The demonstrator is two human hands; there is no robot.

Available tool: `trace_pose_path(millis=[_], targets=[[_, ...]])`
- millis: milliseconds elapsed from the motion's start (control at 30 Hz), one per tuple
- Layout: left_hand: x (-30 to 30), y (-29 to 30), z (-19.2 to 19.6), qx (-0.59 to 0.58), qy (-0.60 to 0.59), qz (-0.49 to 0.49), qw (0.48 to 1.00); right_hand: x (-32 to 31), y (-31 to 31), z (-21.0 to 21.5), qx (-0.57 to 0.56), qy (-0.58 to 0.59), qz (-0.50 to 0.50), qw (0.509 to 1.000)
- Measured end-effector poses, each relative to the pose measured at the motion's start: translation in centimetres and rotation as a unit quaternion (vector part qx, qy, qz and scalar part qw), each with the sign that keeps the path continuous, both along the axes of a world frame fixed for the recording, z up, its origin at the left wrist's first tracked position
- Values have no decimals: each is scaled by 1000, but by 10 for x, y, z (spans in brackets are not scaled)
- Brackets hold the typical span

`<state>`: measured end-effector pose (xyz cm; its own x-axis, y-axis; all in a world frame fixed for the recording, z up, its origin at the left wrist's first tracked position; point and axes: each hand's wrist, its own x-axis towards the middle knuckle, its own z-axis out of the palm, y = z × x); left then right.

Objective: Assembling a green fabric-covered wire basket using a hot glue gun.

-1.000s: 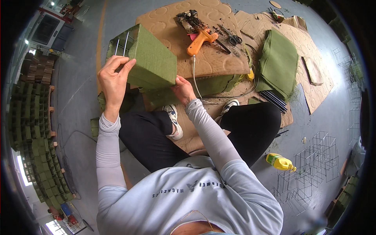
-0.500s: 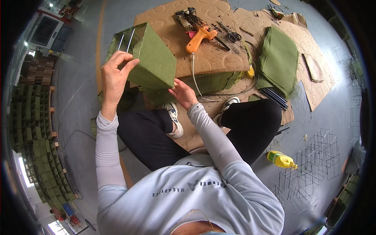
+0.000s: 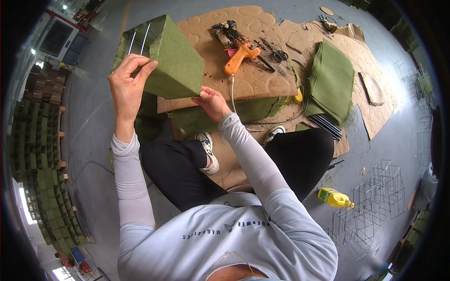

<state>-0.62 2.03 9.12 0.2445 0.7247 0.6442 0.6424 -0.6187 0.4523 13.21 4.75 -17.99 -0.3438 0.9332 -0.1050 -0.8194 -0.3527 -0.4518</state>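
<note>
A green fabric-covered box (image 3: 176, 61) is held up at the left, tilted, its open end turned away to the upper left. Two thin metal rods (image 3: 146, 39) cross that opening. My left hand (image 3: 129, 86) pinches the near edge of the opening between thumb and fingers. At the opposite end, my right hand (image 3: 212, 103) grips the lower right corner, thumb and fingers closed on it. Right of the box, an orange glue gun (image 3: 240, 58) rests on a cardboard sheet (image 3: 197, 28), its hose running down past my right hand.
Black-handled scissors (image 3: 279, 55) lie beside the glue gun. Farther right are folded green cloth (image 3: 331, 77) and dark rods (image 3: 326, 125). A yellow bottle (image 3: 335, 197) and wire frames (image 3: 375, 196) sit on the floor at the right. Stacked green boxes (image 3: 37, 164) line the left.
Both hands have carried the box a little to the left and upward. My right hand's fingers, looser before, have closed on the box's corner.
</note>
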Motion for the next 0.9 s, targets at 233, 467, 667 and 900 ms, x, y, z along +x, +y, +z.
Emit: trace_pose_path(millis=[233, 467, 667, 900], targets=[[-31, 14, -30, -48, -78, 4, 996, 15, 6, -10, -32, 9, -7, 999], [-101, 35, -56, -127, -251, 44, 959, 26, -3, -1, -9, 54, 10, 998], [-108, 26, -66, -121, -286, 45, 949, 17, -26, 12, -11, -74, -79, 994], [-110, 25, -74, -101, -281, 55, 953, 11, -21, -3, 69, -153, -54, 984]])
